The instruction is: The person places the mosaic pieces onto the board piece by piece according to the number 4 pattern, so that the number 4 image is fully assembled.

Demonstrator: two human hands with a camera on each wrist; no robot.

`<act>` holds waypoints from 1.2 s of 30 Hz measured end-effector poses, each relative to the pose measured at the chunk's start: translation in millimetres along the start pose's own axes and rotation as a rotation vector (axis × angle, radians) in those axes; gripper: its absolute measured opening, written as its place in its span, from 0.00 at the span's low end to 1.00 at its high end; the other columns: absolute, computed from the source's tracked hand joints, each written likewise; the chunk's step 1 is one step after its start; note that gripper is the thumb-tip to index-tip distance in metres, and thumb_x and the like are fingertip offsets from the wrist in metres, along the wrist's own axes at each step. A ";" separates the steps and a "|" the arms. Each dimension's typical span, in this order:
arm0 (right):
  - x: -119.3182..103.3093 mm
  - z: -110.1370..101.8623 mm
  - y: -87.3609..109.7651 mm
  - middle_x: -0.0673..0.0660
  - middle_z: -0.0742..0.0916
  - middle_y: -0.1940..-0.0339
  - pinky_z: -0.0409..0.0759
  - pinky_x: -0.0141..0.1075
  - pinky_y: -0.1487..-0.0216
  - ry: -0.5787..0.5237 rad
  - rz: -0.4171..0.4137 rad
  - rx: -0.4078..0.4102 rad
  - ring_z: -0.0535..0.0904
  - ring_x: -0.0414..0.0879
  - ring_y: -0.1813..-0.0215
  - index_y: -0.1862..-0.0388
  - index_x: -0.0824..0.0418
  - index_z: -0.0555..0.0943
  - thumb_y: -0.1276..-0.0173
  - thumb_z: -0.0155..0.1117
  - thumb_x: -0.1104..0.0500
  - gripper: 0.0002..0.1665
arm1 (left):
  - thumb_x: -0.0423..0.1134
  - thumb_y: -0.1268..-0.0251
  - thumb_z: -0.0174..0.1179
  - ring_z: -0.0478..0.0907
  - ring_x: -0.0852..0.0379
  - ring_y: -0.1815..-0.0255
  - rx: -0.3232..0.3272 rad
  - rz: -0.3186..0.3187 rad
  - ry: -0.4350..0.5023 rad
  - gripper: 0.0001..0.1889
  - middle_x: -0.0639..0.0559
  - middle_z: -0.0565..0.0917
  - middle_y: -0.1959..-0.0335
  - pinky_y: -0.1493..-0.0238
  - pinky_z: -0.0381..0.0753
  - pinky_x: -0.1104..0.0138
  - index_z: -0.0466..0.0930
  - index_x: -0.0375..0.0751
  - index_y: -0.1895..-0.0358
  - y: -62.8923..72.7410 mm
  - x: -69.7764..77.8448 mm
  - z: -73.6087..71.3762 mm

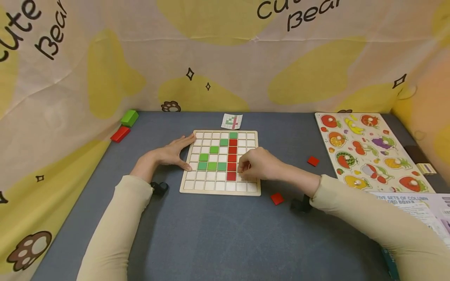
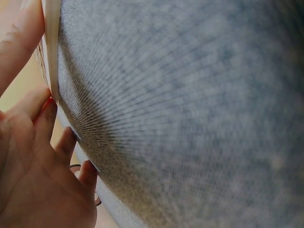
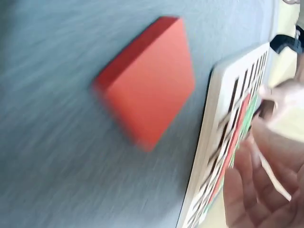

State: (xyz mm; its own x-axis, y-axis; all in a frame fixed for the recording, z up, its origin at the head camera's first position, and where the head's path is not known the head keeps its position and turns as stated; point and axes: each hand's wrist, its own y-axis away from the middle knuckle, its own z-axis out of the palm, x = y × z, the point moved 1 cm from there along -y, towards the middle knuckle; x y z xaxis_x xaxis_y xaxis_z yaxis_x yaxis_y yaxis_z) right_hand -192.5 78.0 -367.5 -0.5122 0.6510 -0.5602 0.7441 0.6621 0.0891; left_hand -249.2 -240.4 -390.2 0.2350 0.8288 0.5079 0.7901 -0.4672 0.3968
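Observation:
A wooden grid board with white squares lies on the dark table. Green tiles form an angled shape on it, beside a column of red tiles. My left hand rests spread along the board's left edge, its thumb over the frame. Over the squares just right of the red column is my right hand, fingers bent and fingertips close to the board. Whether a tile sits between those fingertips is hidden. One loose red tile lies near the board's lower right corner.
Behind the board lies a small pattern card. Farther right are another red tile, a fruit picture board and a printed box. At the far left sit a green block and a red block.

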 end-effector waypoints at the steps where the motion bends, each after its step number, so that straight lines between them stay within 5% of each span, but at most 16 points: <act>1: 3.5 -3.4 3.8 0.45 0.87 0.76 0.76 0.29 0.68 -0.017 -0.009 -0.031 0.77 0.36 0.72 0.72 0.53 0.87 0.43 0.74 0.62 0.04 | 0.50 0.50 0.75 0.29 0.38 0.16 0.001 0.000 0.001 0.62 0.47 0.35 0.16 0.22 0.35 0.36 0.37 0.47 0.19 -0.2 -0.2 0.2; 12: 40.6 -21.7 47.1 0.49 0.86 0.66 0.78 0.29 0.61 -0.102 -0.023 -0.411 0.79 0.40 0.62 0.62 0.50 0.86 0.50 0.81 0.57 0.16 | 0.50 0.50 0.76 0.28 0.38 0.16 -0.001 0.003 0.005 0.63 0.48 0.35 0.16 0.22 0.35 0.35 0.37 0.47 0.19 0.0 -1.3 0.4; 29: 47.6 -12.0 56.1 0.45 0.81 0.70 0.75 0.27 0.65 -0.026 -0.088 -0.410 0.75 0.37 0.67 0.71 0.47 0.82 0.54 0.82 0.59 0.16 | 0.51 0.50 0.75 0.28 0.38 0.16 -0.003 -0.006 0.000 0.63 0.48 0.35 0.16 0.22 0.35 0.35 0.36 0.49 0.19 -1.3 -1.9 0.0; 36: 39.7 -13.3 45.9 0.44 0.85 0.77 0.77 0.28 0.69 -0.142 -0.069 -0.380 0.77 0.35 0.73 0.74 0.51 0.82 0.49 0.80 0.60 0.12 | 0.51 0.50 0.75 0.28 0.38 0.16 -0.005 0.002 0.006 0.63 0.47 0.35 0.16 0.23 0.34 0.35 0.36 0.47 0.19 -0.8 -1.9 0.0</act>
State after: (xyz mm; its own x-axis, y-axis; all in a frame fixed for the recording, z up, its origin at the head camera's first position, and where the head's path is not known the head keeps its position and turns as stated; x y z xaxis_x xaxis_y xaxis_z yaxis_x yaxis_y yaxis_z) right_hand -184.4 139.2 -374.7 -0.4715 0.5603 -0.6810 0.4851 0.8097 0.3302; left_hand -250.3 -241.5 -391.4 0.2329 0.8260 0.5134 0.7871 -0.4702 0.3994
